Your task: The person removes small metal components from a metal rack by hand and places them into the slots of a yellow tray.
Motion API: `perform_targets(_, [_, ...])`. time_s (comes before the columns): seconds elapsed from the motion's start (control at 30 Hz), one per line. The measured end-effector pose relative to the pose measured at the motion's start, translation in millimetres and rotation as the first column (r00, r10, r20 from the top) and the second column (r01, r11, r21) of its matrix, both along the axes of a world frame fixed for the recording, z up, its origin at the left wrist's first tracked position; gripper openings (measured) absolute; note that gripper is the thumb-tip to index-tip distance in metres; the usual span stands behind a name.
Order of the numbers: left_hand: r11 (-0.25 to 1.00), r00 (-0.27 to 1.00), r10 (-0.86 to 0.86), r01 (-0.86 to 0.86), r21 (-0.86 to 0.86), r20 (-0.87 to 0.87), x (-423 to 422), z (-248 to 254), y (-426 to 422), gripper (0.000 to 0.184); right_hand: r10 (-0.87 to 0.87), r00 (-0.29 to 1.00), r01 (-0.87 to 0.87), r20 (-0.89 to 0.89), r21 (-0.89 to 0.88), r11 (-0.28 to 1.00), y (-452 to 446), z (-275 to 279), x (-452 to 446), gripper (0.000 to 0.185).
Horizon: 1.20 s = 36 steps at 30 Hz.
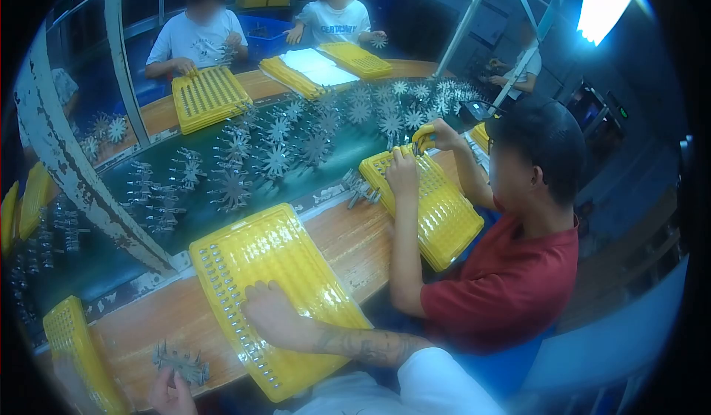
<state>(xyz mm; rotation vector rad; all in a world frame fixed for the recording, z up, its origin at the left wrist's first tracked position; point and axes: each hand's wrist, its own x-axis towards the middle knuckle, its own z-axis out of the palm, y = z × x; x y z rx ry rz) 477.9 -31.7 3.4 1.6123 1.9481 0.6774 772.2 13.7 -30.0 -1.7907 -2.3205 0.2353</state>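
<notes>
My left hand, at the bottom left, pinches a spiky metal piece between thumb and fingers above the wooden bench. My right hand rests over a large yellow tray, its fingers curled down near the left rows. Anything between those fingertips is hidden. Small metal pins stand in rows along the tray's left side, and the rest of its ribbed surface shows bare yellow.
A co-worker in a red shirt works over another yellow tray at right. Star-shaped metal pieces cover the green belt beyond the bench. A painted metal post rises at left; two people sit across the belt.
</notes>
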Motion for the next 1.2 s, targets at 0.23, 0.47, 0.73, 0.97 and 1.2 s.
perform_targets(0.23, [0.956, 0.995, -0.09, 0.095, 0.278, -0.031, -6.5, -11.4, 1.0, 0.033, 0.117, 0.931, -0.131, -0.345, -0.017, 0.991, -2.4, 18.2, -5.0, 0.021])
perform_targets(0.47, [0.983, 1.0, -0.025, 0.024, 0.181, 0.002, 7.8, -7.2, 2.1, 0.03, 0.443, 0.674, -0.244, -0.591, 0.387, 0.889, -13.3, 31.6, -55.6, 0.016])
perform_targets(0.73, [0.959, 0.992, -0.105, 0.083, 0.271, 0.065, -7.2, -24.5, -5.7, 0.026, 0.523, 0.664, -0.333, -0.534, 0.415, 0.847, -12.7, 16.4, -64.9, 0.008])
perform_targets(0.97, [0.961, 0.983, -0.112, 0.145, 0.237, -0.146, 4.9, 0.4, -7.9, 0.026, 0.598, 0.646, -0.465, -0.474, 0.377, 0.801, -18.0, 22.2, -63.7, 0.03])
perform_targets(1.2, [0.929, 0.866, -0.018, -0.17, 0.328, 0.499, -1.3, -3.8, -1.0, 0.018, 0.505, 0.732, -0.381, -0.456, 0.34, 0.86, -10.6, 51.2, -26.1, 0.038])
